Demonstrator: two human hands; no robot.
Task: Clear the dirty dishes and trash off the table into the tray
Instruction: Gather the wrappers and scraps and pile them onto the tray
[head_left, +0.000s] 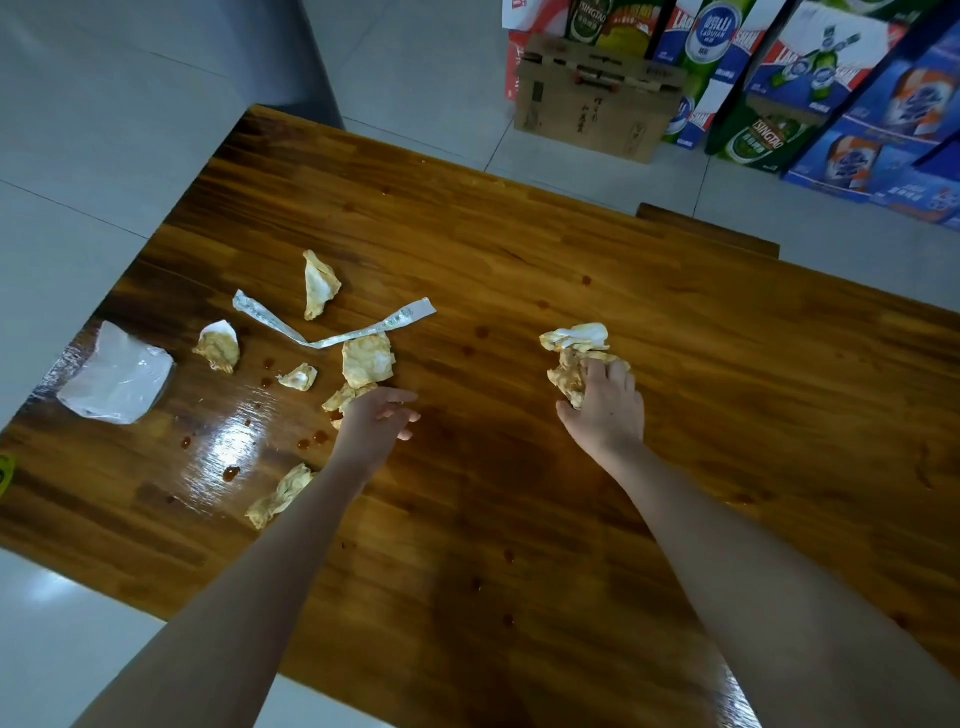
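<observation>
**Q:** What do the two hands show?

**A:** The right hand (605, 405) lies palm down on the table (519, 249). Its fingers curl over a wad of stained napkins (569, 364) and grip it, and part of the wad juts out beyond the fingertips. The left hand (376, 426) is well apart from it, with loose, slightly bent fingers that hold nothing.

**Q:** Where does the remaining trash lie?

**A:** It lies to the left of the left hand, beyond it, or beside its forearm.
- A crumpled scrap (343, 397) sits just beside the left hand.
- A folded napkin (367, 360) lies just beyond the scrap, touching a bent paper strip (332, 340).
- A pointed napkin (322, 286) lies farther beyond the strip.
- To the left are a small white piece (300, 376), a yellowed napkin (219, 345) and, well apart, a clear plastic wrapper (117, 374).
- A long crumpled napkin (280, 496) lies beside the left forearm, nearer the person.

**Q:** What else is shown?

**A:** Sauce drops (231, 473) dot the table left of the left wrist. Beer cartons (810, 78) and a cardboard box (592, 98) stand on the floor well beyond the right hand.
</observation>
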